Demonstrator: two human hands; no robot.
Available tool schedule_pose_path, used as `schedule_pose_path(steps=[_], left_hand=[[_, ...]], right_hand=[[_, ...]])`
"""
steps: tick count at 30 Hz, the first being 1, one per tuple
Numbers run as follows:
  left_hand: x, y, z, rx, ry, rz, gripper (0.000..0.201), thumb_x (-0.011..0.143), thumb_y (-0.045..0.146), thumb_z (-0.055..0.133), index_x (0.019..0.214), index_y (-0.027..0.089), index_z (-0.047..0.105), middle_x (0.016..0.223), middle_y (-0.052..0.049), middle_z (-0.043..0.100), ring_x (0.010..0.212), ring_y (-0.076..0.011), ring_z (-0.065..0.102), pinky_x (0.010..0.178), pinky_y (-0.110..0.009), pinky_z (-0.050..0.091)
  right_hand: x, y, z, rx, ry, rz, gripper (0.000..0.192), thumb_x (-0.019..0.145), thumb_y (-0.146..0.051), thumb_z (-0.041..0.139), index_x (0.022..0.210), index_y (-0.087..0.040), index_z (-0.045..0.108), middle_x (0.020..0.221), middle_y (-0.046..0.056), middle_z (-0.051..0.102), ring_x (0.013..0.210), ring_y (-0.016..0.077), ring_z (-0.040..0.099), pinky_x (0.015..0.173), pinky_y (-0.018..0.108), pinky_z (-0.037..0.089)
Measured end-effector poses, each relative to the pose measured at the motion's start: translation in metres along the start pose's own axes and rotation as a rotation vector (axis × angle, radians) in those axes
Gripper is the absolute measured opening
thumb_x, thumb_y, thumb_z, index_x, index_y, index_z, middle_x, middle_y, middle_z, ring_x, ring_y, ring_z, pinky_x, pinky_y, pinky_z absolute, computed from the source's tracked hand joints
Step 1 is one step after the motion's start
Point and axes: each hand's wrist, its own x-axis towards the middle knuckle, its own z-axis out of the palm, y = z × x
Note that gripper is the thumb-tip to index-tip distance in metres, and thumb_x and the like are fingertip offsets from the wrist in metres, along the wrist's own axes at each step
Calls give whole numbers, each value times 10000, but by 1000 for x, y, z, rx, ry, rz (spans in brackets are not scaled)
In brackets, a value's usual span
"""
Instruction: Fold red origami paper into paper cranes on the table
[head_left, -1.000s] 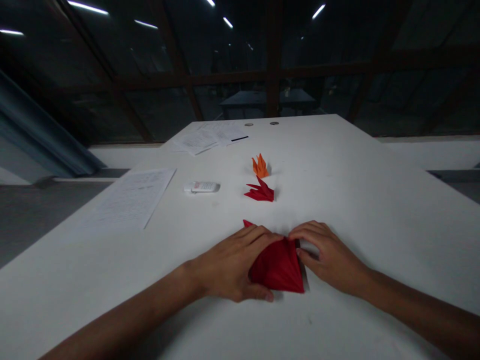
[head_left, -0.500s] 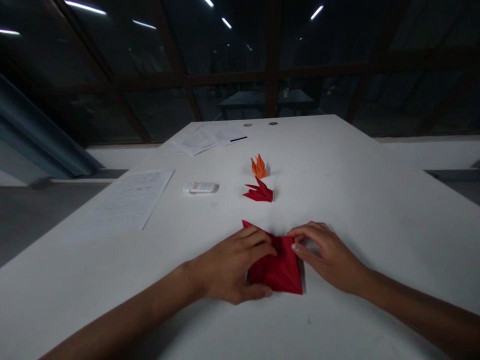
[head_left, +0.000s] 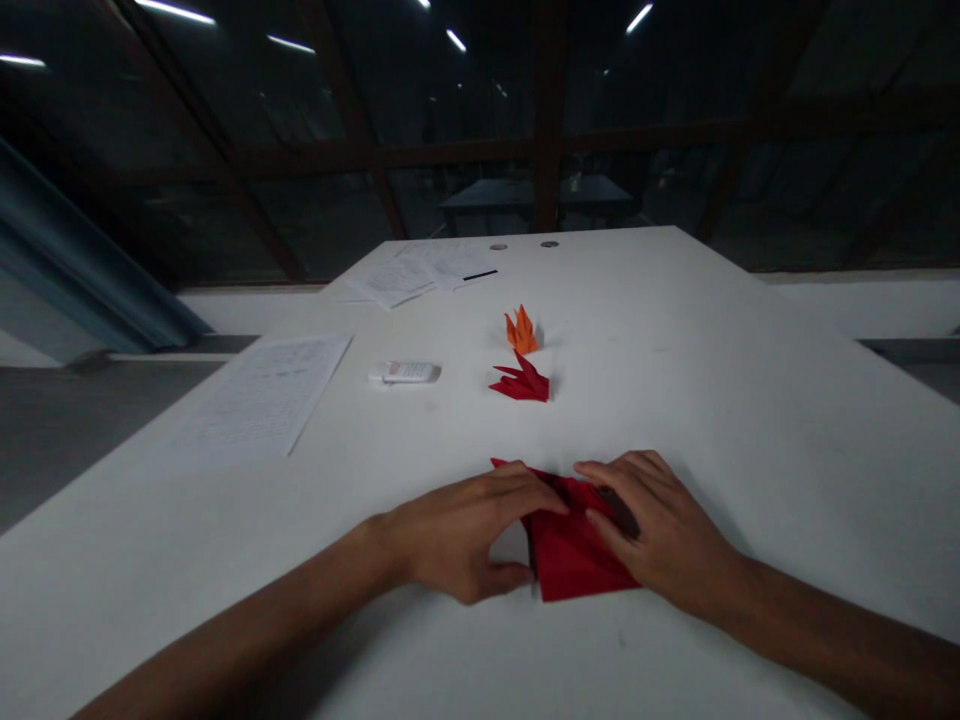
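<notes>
Both hands are down on the red folded paper (head_left: pixel 574 560), which lies flat on the white bench (head_left: pixel 750 420) right in front of the person. Left hand (head_left: pixel 457 535): fingers stretched over the paper's far-left corner, thumb curled underneath w/ a gap between thumb and fingers, so the grip is apart, pressing rather than pinching. Right hand (head_left: pixel 660 535): palm and fingers laid flat on the paper's right side, fingers spread, grip apart too, nothing clamped. Fingertips of the 2 hands nearly meet over the paper's top edge.

Beyond the red paper, further up the bench: a small red folded figure (head_left: pixel 521 383), and just behind that an orange folded figure (head_left: pixel 521 332), upright, the 2 close but apart. Left of the red figure, a small white oblong item (head_left: pixel 403 373), can't tell what. Further left, a printed sheet (head_left: pixel 262 395) lying flat. At the bench's far end, more papers (head_left: pixel 420 270) w/ a dark pen-like strip (head_left: pixel 480 275) on them.
</notes>
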Motion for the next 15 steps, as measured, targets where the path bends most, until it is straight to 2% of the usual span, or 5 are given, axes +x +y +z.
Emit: schedule_pose_path(steps=[7,11,15], left_hand=[[6,-4,7,28,46,91,305,950,357,655,1210,197,642,1250,-128,680,1170,-260,608,1042,-421,487],[8,-3,10,122,68,111,230,1019,333,547,1146,192,677,1184,-119,699,1143,-240,618,1028,-399,479],[8,-4,15,167,108,125,212,1027,301,527,1097,188,692,1162,-116,701,1146,-235,620,1024,-402,475]], right_hand=[[-3,-3,2,-89,35,69,235,881,-108,666,1088,-185,585,922,56,714,843,244,635,825,429,482],[-1,-8,-4,-49,-2,-52,138,937,-170,626,1072,-191,607,978,58,730,901,248,625,864,447,468],[0,-15,-8,-42,-77,-180,176,965,-260,607,1115,-173,640,1043,85,739,966,266,632,942,486,453]])
